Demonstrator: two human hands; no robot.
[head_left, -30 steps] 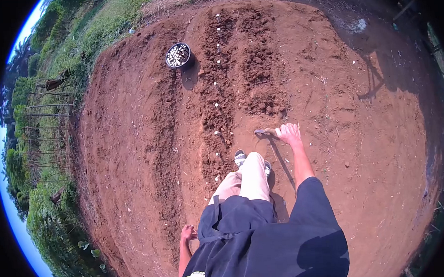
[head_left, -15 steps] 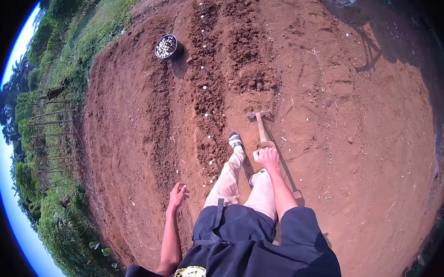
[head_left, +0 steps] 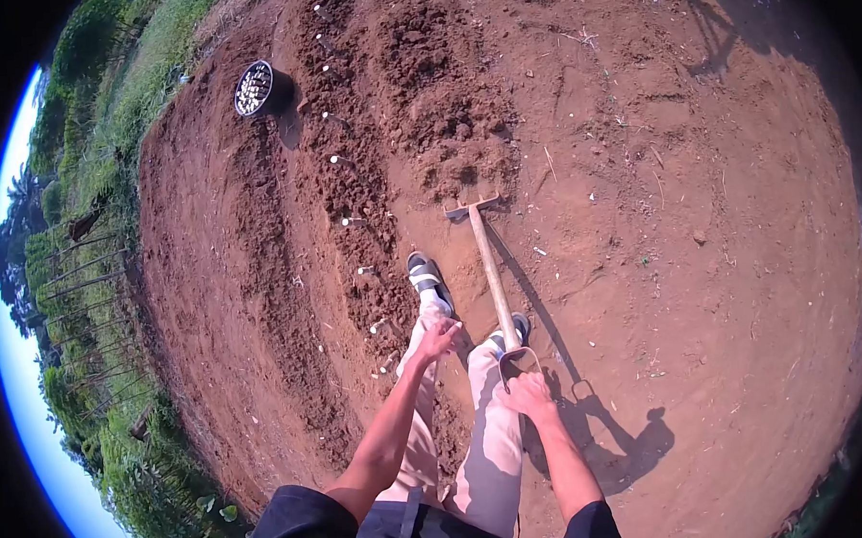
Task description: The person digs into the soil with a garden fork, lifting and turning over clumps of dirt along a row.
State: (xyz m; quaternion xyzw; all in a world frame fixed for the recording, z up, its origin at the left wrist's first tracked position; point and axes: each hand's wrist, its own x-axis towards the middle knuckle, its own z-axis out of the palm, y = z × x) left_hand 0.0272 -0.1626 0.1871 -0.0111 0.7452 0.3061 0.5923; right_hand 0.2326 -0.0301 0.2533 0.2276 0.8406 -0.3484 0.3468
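My right hand [head_left: 528, 394] is wrapped round the D-shaped handle of a long wooden-shafted tool [head_left: 492, 276]. The tool's metal head stands on the soil beyond my feet, at the near end of a strip of loosened earth [head_left: 453, 114]. My left hand [head_left: 441, 339] is over my left leg, its fingers curled, nearest to the shin; whether anything small is in it cannot be made out. Left of the tool runs a row of short pale pieces [head_left: 354, 221] stuck in a ridge of crumbly soil.
A dark bucket [head_left: 255, 88] full of pale pieces stands on the soil at the upper left. Green plants and a stick fence [head_left: 85, 274] border the plot on the left. My shadow falls on the right, beside my sandalled feet [head_left: 429, 277].
My left hand has moved right and forward, over my leg. My right hand has come back towards my body, and the tool's shaft and handle now show more fully.
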